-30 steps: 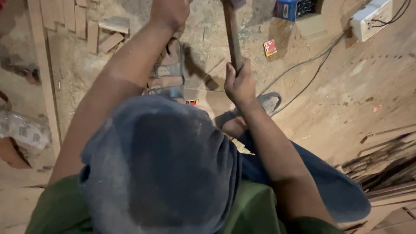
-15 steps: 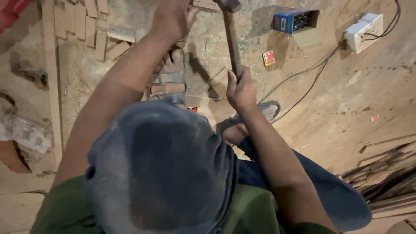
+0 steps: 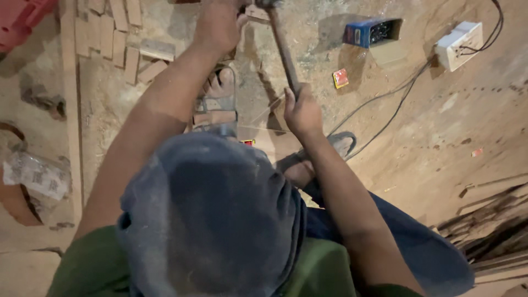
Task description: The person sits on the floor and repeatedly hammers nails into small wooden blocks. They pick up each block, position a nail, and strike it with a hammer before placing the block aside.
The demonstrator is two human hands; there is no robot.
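Observation:
My right hand (image 3: 301, 111) grips the wooden handle of a hammer (image 3: 282, 49); its metal head is at the top edge, down by a small wooden piece (image 3: 257, 12). My left hand (image 3: 218, 23) rests at the top of the view, pressing on or holding that wooden piece; its fingers are cut off by the frame. My sandalled foot (image 3: 216, 99) lies on the dusty floor between both arms. My covered head and green shirt fill the lower half of the view.
Short wooden blocks (image 3: 118, 33) lie in a row at top left beside a long wooden strip (image 3: 71, 110). A blue box (image 3: 369, 30), a small red packet (image 3: 341, 78), a white socket box (image 3: 459, 37) with black cables, and stacked slats (image 3: 489, 231) lie to the right.
The hammer has swung down and tilted left, its head now beside my left hand at the top edge. My right hand followed it slightly forward.

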